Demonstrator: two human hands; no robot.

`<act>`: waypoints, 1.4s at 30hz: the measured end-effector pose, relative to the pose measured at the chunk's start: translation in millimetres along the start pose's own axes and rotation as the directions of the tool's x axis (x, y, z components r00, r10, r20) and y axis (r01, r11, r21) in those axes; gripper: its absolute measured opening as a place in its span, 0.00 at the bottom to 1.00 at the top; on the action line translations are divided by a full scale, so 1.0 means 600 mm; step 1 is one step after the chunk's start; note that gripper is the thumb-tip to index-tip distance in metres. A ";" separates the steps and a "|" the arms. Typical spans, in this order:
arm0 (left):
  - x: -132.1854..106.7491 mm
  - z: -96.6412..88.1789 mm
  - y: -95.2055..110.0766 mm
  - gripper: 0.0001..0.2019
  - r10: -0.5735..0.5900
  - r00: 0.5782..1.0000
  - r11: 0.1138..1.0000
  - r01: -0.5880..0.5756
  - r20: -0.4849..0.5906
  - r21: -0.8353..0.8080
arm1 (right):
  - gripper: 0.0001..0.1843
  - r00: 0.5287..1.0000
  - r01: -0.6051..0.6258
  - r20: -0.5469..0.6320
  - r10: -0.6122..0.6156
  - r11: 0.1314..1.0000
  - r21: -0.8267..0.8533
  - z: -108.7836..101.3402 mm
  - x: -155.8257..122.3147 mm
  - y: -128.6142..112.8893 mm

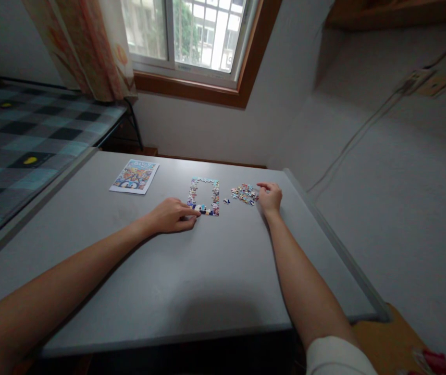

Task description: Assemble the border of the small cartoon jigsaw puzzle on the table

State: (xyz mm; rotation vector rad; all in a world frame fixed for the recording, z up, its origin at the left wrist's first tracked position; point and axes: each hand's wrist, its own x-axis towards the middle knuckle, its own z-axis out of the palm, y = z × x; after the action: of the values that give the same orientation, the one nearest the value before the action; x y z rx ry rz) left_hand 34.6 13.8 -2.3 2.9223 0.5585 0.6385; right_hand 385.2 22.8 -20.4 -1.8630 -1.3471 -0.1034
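Note:
A jigsaw puzzle border [215, 198], a rectangle of joined pieces around a bare middle, lies on the grey table. My left hand [171, 215] rests at its lower left corner, index finger stretched onto the bottom edge and thumb apart, holding nothing I can see. Right of the border is a heap of loose puzzle pieces [244, 193]. At the heap's right side is my right hand [270, 198], its index finger reaching out and the other fingers partly curled and hidden. A small dark-and-white loose piece [226, 201] lies between border and heap.
A printed picture sheet [134, 176] lies at the back left of the table [207, 276]. A bed with a checked cover [43, 125] adjoins the left side. A wall with cables [354, 138] runs along the right, and a window [203, 36] is behind.

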 end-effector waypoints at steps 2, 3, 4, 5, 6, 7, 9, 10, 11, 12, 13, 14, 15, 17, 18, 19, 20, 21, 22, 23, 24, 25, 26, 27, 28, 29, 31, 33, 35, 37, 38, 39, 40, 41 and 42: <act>-0.001 0.001 -0.001 0.15 -0.019 1.000 0.999 0.019 -0.010 0.028 | 0.19 0.997 -0.067 -0.025 0.068 0.997 0.041 0.000 -0.001 -0.002; -0.001 0.002 -0.001 0.15 -0.037 0.999 0.998 0.038 -0.021 0.045 | 0.18 0.994 -0.098 -0.038 0.100 0.993 0.060 -0.001 -0.001 -0.003; -0.001 0.002 0.000 0.15 -0.059 0.998 0.996 0.061 -0.035 0.063 | 0.18 0.993 -0.107 -0.037 0.110 0.992 0.068 -0.001 -0.002 -0.005; -0.002 0.002 0.000 0.16 -0.084 0.995 0.993 0.087 -0.048 0.081 | 0.18 0.993 -0.112 -0.034 0.115 0.991 0.072 -0.001 -0.002 -0.007; -0.001 0.002 0.000 0.16 -0.107 0.993 0.989 0.112 -0.057 0.097 | 0.18 0.993 -0.115 -0.031 0.117 0.991 0.073 -0.001 -0.003 -0.008; -0.001 0.002 0.001 0.17 -0.127 0.990 0.985 0.134 -0.062 0.110 | 0.18 0.993 -0.116 -0.028 0.119 0.991 0.073 -0.001 -0.003 -0.009; 0.000 0.002 0.002 0.17 -0.157 0.986 0.979 0.162 -0.052 0.127 | 0.17 0.992 -0.118 -0.022 0.120 0.990 0.072 -0.001 -0.003 -0.008; 0.000 0.002 0.002 0.17 -0.165 0.986 0.977 0.169 -0.040 0.130 | 0.17 0.992 -0.120 -0.021 0.122 0.990 0.072 -0.001 -0.003 -0.008; 0.001 0.002 0.002 0.17 -0.170 0.985 0.976 0.172 -0.026 0.131 | 0.17 0.992 -0.121 -0.019 0.122 0.990 0.073 0.000 -0.003 -0.007; 0.001 0.002 0.003 0.17 -0.175 0.984 0.976 0.176 -0.013 0.131 | 0.17 0.992 -0.122 -0.019 0.123 0.990 0.074 0.001 -0.003 -0.006; 0.002 0.002 0.003 0.17 -0.181 0.984 0.975 0.179 0.000 0.133 | 0.17 0.992 -0.122 -0.020 0.124 0.990 0.077 0.001 -0.003 -0.005; 0.002 0.002 0.003 0.17 -0.186 0.982 0.974 0.183 0.010 0.137 | 0.17 0.992 -0.121 -0.024 0.123 0.990 0.079 0.002 -0.003 -0.004; 0.002 0.002 0.002 0.18 -0.192 0.981 0.972 0.187 0.020 0.144 | 0.17 0.992 -0.119 -0.030 0.122 0.989 0.082 0.003 -0.003 -0.003; 0.002 0.004 0.001 0.18 -0.196 0.980 0.969 0.189 0.035 0.157 | 0.18 0.992 -0.115 -0.039 0.119 0.989 0.090 0.005 -0.002 -0.001; 0.002 0.004 0.000 0.18 -0.196 0.980 0.968 0.187 0.042 0.165 | 0.18 0.992 -0.112 -0.042 0.117 0.989 0.094 0.007 -0.002 0.000; 0.002 0.005 -0.001 0.18 -0.195 0.980 0.967 0.184 0.048 0.174 | 0.18 0.993 -0.109 -0.044 0.114 0.989 0.099 0.008 -0.001 0.002; 0.002 0.005 -0.002 0.18 -0.193 0.980 0.966 0.181 0.052 0.183 | 0.18 0.993 -0.107 -0.045 0.112 0.989 0.103 0.009 -0.001 0.003; 0.002 0.006 -0.002 0.18 -0.190 0.980 0.966 0.176 0.057 0.192 | 0.18 0.993 -0.105 -0.046 0.110 0.989 0.105 0.010 -0.001 0.004; 0.002 0.005 -0.003 0.18 -0.186 0.981 0.965 0.170 0.062 0.201 | 0.18 0.993 -0.103 -0.047 0.108 0.989 0.106 0.011 -0.001 0.006; 0.003 0.005 -0.003 0.18 -0.183 0.981 0.964 0.166 0.067 0.209 | 0.18 0.993 -0.101 -0.048 0.107 0.989 0.104 0.011 -0.001 0.007; 0.003 0.005 -0.003 0.18 -0.182 0.981 0.963 0.163 0.071 0.215 | 0.18 0.994 -0.098 -0.048 0.103 0.990 0.101 0.012 -0.001 0.008; 0.003 0.004 -0.002 0.18 -0.182 0.980 0.963 0.162 0.075 0.218 | 0.17 0.994 -0.095 -0.048 0.100 0.991 0.097 0.012 -0.001 0.008; 0.003 0.004 -0.002 0.18 -0.183 0.980 0.963 0.163 0.077 0.216 | 0.17 0.994 -0.092 -0.048 0.097 0.991 0.094 0.012 -0.001 0.009; 0.004 0.004 -0.001 0.18 -0.186 0.980 0.963 0.167 0.074 0.211 | 0.17 0.994 -0.090 -0.047 0.094 0.992 0.092 0.012 -0.001 0.009; 0.004 0.003 0.000 0.18 -0.188 0.980 0.964 0.171 0.071 0.202 | 0.17 0.995 -0.088 -0.045 0.093 0.992 0.091 0.012 -0.001 0.010; 0.004 0.003 0.000 0.18 -0.190 0.979 0.966 0.175 0.067 0.191 | 0.17 0.995 -0.089 -0.044 0.093 0.992 0.089 0.012 -0.001 0.010; 0.003 0.002 0.002 0.18 -0.195 0.979 0.969 0.182 0.060 0.167 | 0.17 0.995 -0.089 -0.042 0.093 0.992 0.086 0.012 -0.001 0.010; 0.003 0.002 0.002 0.18 -0.203 0.978 0.969 0.194 0.052 0.151 | 0.17 0.995 -0.089 -0.044 0.092 0.993 0.081 0.011 -0.001 0.009; 0.003 0.002 0.001 0.18 -0.219 0.975 0.967 0.213 0.036 0.137 | 0.17 0.995 -0.085 -0.045 0.089 0.994 0.075 0.011 -0.001 0.009; 0.002 0.002 0.000 0.18 -0.233 0.972 0.966 0.229 0.019 0.121 | 0.17 0.995 -0.082 -0.043 0.085 0.994 0.070 0.011 -0.001 0.009; 0.002 0.002 0.000 0.18 -0.238 0.971 0.966 0.235 0.011 0.112 | 0.17 0.996 -0.080 -0.041 0.083 0.994 0.068 0.010 -0.001 0.009; 0.001 0.002 0.000 0.18 -0.240 0.971 0.966 0.238 0.006 0.103 | 0.17 0.996 -0.080 -0.038 0.082 0.995 0.067 0.010 -0.001 0.009; 0.001 0.002 -0.001 0.18 -0.240 0.971 0.966 0.239 0.002 0.096 | 0.17 0.996 -0.080 -0.035 0.083 0.995 0.066 0.009 -0.001 0.009; 0.001 0.002 0.000 0.18 -0.241 0.971 0.967 0.240 0.000 0.090 | 0.17 0.996 -0.082 -0.034 0.084 0.994 0.066 0.009 0.000 0.009; 0.002 0.002 0.000 0.18 -0.241 0.971 0.967 0.240 0.000 0.084 | 0.17 0.996 -0.085 -0.033 0.087 0.994 0.067 0.009 0.000 0.009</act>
State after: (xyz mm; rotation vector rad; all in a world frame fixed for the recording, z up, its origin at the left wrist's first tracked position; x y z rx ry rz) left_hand 35.9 14.3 -2.9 2.8643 0.9418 0.5817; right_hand 387.7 25.6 -26.8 -1.8523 -1.2303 -0.0471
